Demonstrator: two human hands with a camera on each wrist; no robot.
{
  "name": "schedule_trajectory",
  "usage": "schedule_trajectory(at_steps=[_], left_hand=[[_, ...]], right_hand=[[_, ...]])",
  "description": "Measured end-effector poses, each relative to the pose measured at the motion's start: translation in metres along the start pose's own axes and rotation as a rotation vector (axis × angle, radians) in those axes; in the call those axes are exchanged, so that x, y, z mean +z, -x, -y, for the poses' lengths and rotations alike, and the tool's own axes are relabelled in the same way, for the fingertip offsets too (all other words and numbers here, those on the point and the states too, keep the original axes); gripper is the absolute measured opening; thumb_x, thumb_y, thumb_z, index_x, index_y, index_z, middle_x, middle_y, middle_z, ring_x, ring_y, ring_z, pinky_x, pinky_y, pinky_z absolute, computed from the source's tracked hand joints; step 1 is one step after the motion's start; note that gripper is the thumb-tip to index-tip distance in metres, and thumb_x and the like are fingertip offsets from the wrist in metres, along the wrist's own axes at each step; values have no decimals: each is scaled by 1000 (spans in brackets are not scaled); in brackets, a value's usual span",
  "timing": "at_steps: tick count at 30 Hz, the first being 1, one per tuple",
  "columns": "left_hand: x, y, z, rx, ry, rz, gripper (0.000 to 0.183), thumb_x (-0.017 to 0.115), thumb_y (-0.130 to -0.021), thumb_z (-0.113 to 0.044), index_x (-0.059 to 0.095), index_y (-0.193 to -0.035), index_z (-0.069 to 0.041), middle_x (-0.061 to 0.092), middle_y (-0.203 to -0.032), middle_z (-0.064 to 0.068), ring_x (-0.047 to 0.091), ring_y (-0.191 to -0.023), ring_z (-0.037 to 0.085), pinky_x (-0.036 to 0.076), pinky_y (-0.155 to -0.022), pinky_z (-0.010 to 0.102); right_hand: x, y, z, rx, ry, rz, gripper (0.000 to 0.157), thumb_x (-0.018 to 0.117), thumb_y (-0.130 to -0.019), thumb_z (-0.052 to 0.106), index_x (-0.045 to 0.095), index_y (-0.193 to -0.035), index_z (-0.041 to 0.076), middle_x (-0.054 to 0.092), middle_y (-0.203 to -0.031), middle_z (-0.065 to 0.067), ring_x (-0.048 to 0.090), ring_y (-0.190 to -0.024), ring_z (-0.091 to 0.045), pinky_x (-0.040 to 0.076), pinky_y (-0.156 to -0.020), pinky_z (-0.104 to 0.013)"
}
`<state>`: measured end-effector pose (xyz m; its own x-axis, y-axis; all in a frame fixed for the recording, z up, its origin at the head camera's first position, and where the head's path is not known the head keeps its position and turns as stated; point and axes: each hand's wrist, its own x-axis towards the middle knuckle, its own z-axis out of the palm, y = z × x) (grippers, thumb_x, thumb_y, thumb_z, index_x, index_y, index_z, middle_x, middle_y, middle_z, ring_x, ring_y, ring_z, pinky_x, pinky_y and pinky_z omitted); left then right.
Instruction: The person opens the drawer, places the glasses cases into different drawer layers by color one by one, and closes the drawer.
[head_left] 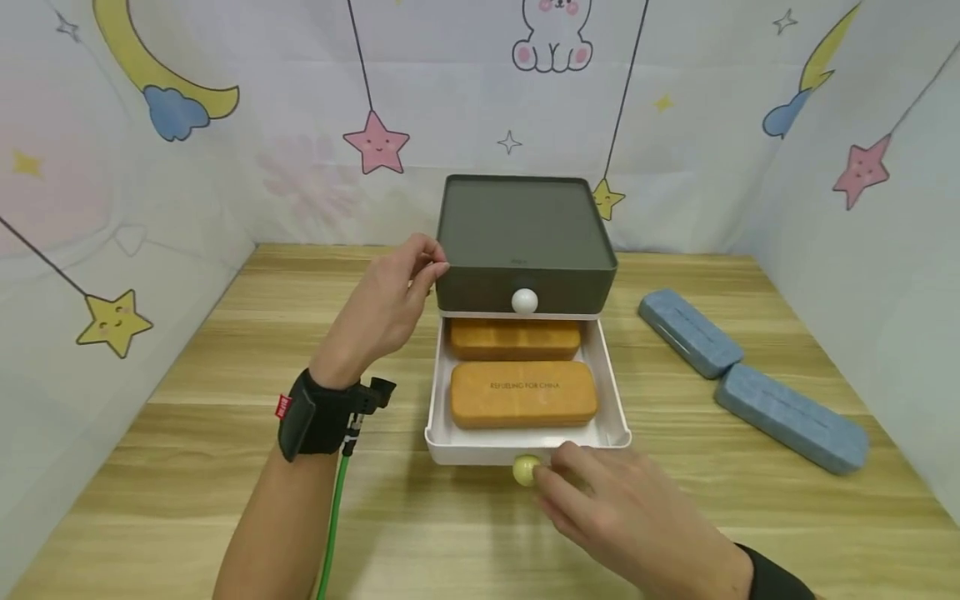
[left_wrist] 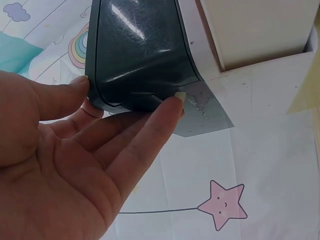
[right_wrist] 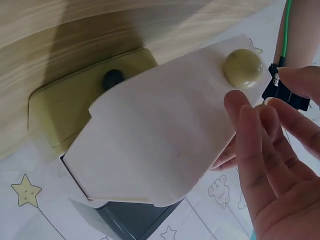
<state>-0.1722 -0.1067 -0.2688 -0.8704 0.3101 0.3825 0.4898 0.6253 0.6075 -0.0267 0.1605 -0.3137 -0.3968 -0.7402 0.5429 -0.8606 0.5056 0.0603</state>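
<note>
The left forearm [head_left: 281, 517] leads to the left hand [head_left: 386, 296], its extended fingers touching the box [head_left: 525, 221]. The drawer [head_left: 468, 456] stands open, bearing two orange cases [head_left: 522, 408]; beside its knob [head_left: 525, 470], the right hand [head_left: 626, 508] curves loosely, released. Rightmost lie two blue cases [head_left: 791, 418].

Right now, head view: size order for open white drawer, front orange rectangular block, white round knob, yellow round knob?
Open white drawer
Front orange rectangular block
White round knob, yellow round knob: look alike, unranked
</note>
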Motion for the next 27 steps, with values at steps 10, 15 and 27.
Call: schedule_trajectory(at_steps=[10,15,27], left_hand=[[0,0,1,-6,-9,-6,20,43,-103,-25,51,-110,-9,59,-100,7,49,-86,19,42,-76,38],[0,1,1,-6,-15,-9,20,43,-103,-26,51,-110,-9,60,-100,6,49,-85,19,42,-76,38],[0,1,1,-2,-15,-9,19,44,-103,-25,51,-110,-9,60,-100,6,50,-86,19,42,-76,38]], right_hand=[[15,13,-4,90,36,107,19,64,-90,25,59,-105,14,57,-76,9,45,-55,-2,29,-40,-16],[22,12,-3,91,10,87,20,59,-96,29,59,-108,13,59,-83,8,49,-60,-3,38,-43,-20],[31,8,-4,61,7,60,27,72,-83,17,61,-107,12,58,-81,6,51,-64,-5,42,-48,-22]])
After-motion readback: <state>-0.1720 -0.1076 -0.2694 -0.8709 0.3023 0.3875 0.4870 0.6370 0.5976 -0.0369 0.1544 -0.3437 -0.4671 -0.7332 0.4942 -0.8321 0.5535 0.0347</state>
